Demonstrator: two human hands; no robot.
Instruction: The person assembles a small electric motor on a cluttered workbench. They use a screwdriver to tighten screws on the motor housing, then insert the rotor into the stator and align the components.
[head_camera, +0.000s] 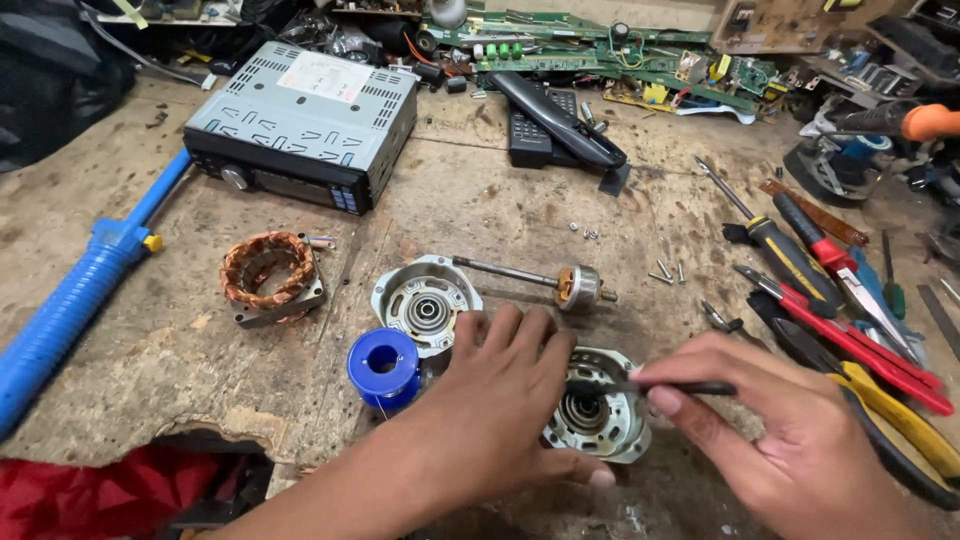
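My left hand (495, 400) rests over a round metal motor end cap (598, 412) and steadies it on the worn workbench (480, 210). My right hand (775, 425) pinches a thin black tool (672, 387) whose tip reaches into the cap's centre. A second metal end cap (425, 303) lies just beyond my left hand. A rotor shaft (545, 280) with a copper-coloured end lies behind it. A copper-wound stator (268, 275) sits to the left, and a blue spool of solder wire (384, 368) stands beside my left wrist.
A car stereo unit (300, 125) and a black remote control (545, 125) lie at the back. A blue desoldering pump (85, 290) lies at left. Screwdrivers and red and yellow pliers (850, 320) crowd the right. Circuit boards (620, 55) line the far edge. Loose screws (668, 272) lie nearby.
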